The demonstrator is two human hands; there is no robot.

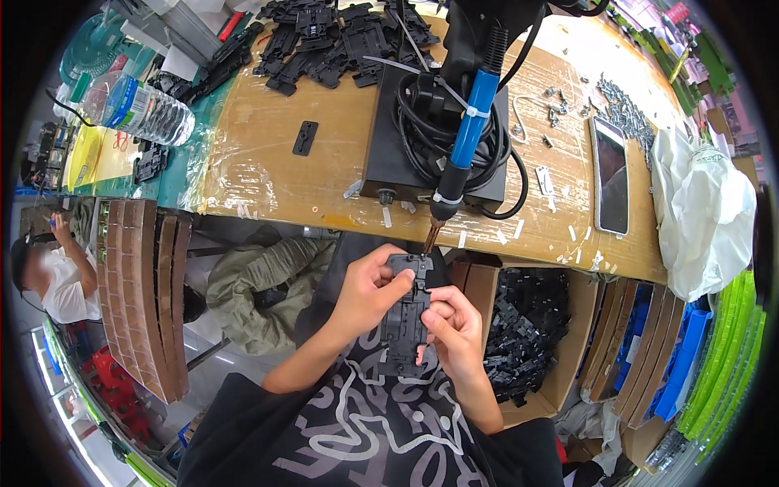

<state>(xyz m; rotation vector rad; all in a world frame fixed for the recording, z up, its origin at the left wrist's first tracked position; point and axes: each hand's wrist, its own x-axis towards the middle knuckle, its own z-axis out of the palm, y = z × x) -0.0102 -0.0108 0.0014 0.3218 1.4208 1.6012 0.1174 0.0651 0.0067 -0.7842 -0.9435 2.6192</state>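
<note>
Open carton (576, 345) below the near edge of the bench (260, 166) holds heaped small black parts (527, 333). Left hand (367, 294) and right hand (457, 331): fingers gripping black plate (403, 325), just off near edge. Room, left: person in white (69, 284).

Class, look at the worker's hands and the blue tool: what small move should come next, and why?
Probably a slight adjustment of the black part to align its upper end with the tip of the blue tool. The left hand grips that end, the right hand holds its side, and the tip points down there; whether they touch is unclear.
</note>
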